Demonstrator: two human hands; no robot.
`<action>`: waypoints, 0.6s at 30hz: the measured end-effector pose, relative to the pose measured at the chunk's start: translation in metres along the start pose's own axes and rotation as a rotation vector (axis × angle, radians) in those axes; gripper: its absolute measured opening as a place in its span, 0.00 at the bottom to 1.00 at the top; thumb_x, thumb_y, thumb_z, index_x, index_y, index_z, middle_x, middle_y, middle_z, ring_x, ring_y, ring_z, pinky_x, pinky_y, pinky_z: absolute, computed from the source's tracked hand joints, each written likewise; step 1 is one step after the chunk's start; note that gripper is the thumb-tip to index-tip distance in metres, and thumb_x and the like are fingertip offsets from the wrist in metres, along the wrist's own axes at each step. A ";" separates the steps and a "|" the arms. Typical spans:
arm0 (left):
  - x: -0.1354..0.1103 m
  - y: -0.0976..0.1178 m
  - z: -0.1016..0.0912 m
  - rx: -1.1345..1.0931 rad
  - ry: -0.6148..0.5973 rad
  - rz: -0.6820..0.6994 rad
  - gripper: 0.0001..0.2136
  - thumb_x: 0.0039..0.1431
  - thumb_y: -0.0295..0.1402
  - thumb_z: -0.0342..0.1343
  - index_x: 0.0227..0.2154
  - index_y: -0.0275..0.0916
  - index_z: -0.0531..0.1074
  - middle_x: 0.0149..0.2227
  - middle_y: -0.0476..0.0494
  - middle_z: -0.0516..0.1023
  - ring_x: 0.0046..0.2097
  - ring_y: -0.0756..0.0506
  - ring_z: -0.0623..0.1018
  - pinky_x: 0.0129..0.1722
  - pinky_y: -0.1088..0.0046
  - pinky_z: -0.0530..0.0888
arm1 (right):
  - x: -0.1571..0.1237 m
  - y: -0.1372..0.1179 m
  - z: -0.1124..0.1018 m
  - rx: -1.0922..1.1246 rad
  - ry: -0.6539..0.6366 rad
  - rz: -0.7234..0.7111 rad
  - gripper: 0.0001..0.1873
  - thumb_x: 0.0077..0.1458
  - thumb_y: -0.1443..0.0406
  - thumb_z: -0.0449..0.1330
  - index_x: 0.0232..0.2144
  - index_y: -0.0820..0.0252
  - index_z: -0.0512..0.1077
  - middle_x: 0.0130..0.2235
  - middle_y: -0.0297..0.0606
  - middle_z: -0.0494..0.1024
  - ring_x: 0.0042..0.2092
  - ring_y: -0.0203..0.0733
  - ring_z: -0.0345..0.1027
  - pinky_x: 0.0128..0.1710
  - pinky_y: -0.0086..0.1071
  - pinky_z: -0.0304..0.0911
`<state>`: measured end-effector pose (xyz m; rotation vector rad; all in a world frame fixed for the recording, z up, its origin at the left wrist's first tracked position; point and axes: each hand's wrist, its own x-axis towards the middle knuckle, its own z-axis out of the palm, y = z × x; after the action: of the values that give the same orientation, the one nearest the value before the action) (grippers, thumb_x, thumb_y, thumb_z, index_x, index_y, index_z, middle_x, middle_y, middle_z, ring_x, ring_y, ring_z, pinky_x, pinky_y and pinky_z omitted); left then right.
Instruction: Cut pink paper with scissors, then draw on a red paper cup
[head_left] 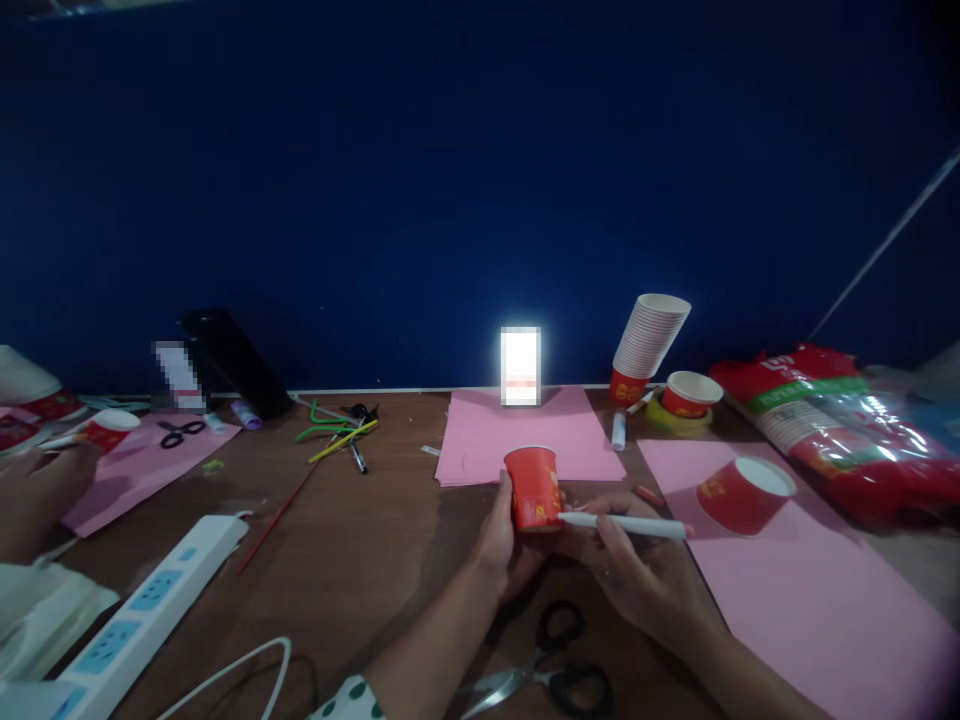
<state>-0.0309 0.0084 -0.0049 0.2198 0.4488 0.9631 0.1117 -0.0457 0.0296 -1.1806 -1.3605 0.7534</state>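
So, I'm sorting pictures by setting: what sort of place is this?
Probably a shared craft table: pink paper and scissors lie on it, and another person's hand is at the far left. Whether that's at home or in a workshop, I can't tell.

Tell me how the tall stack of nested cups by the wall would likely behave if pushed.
The cup stack would probably tip easily, since it is tall, narrow and already leaning to the right. Once down, it might roll, given its round sides. It also looks likely to be light for its size, as thin-walled cups nested together usually are.
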 end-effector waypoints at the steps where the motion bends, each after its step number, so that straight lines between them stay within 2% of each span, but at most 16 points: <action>1: 0.000 0.000 0.000 0.001 0.008 -0.003 0.29 0.56 0.54 0.47 0.39 0.26 0.73 0.36 0.34 0.78 0.36 0.44 0.77 0.42 0.66 0.73 | 0.000 0.001 0.000 0.018 -0.011 0.015 0.11 0.59 0.57 0.55 0.32 0.59 0.69 0.27 0.36 0.74 0.25 0.37 0.69 0.22 0.27 0.64; 4: 0.000 0.000 0.002 0.006 0.019 -0.007 0.30 0.57 0.54 0.47 0.38 0.26 0.73 0.34 0.35 0.77 0.35 0.45 0.77 0.42 0.66 0.73 | -0.001 0.002 0.000 0.100 -0.055 0.087 0.10 0.58 0.57 0.56 0.33 0.58 0.69 0.25 0.34 0.73 0.23 0.35 0.66 0.21 0.26 0.63; 7: 0.001 -0.001 0.002 0.011 0.012 -0.013 0.30 0.57 0.54 0.46 0.38 0.26 0.73 0.35 0.34 0.77 0.35 0.44 0.77 0.41 0.67 0.73 | 0.000 -0.003 0.000 0.076 -0.071 0.108 0.10 0.57 0.57 0.56 0.33 0.58 0.69 0.25 0.34 0.74 0.23 0.35 0.68 0.22 0.26 0.65; 12: 0.001 0.000 0.001 -0.007 -0.007 -0.024 0.31 0.56 0.55 0.46 0.38 0.25 0.73 0.35 0.33 0.77 0.35 0.44 0.77 0.42 0.66 0.72 | 0.001 -0.012 -0.003 -0.025 -0.102 0.074 0.11 0.57 0.58 0.55 0.33 0.59 0.69 0.28 0.37 0.75 0.27 0.39 0.71 0.26 0.27 0.69; 18: -0.001 0.002 0.004 -0.031 -0.021 -0.048 0.32 0.57 0.55 0.46 0.38 0.24 0.73 0.34 0.33 0.77 0.37 0.43 0.77 0.44 0.67 0.72 | 0.000 -0.002 -0.002 -0.007 -0.098 0.060 0.10 0.58 0.59 0.55 0.34 0.59 0.69 0.30 0.37 0.75 0.29 0.39 0.71 0.27 0.28 0.69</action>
<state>-0.0309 0.0082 -0.0004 0.1907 0.4175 0.9195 0.1127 -0.0465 0.0320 -1.2075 -1.4142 0.8594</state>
